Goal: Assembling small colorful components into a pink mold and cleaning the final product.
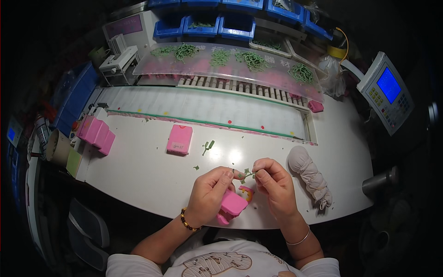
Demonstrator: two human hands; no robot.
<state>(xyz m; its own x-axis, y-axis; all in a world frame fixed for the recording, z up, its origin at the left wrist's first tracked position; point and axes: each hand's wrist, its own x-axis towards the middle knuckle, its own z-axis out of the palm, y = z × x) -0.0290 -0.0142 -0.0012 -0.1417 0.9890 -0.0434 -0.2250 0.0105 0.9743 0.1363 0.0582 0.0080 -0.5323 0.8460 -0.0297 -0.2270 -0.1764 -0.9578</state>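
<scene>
Above the table's near edge both of my hands meet at a small green branched piece (248,175) with little leaf-like parts. My right hand (278,188) pinches its right end between thumb and fingers. At its left end, the thumb and forefinger of my left hand (208,193) are closed on it. A pink block (234,203) sits against the palm side of my left hand; whether the lower fingers grip it is hidden. Beside that block is a small pink and yellow curved piece (246,193). Green stick-like bits (208,147) and crumbs lie on the white table (134,157).
A pink box-shaped block (179,139) lies farther back, with stacked pink blocks (96,134) at left. Right are a wrapped cloth bundle (310,175) and a screen with keypad (387,90). A conveyor (198,107), a clear cover (161,64) bearing green clusters, and blue bins (236,27) stand behind.
</scene>
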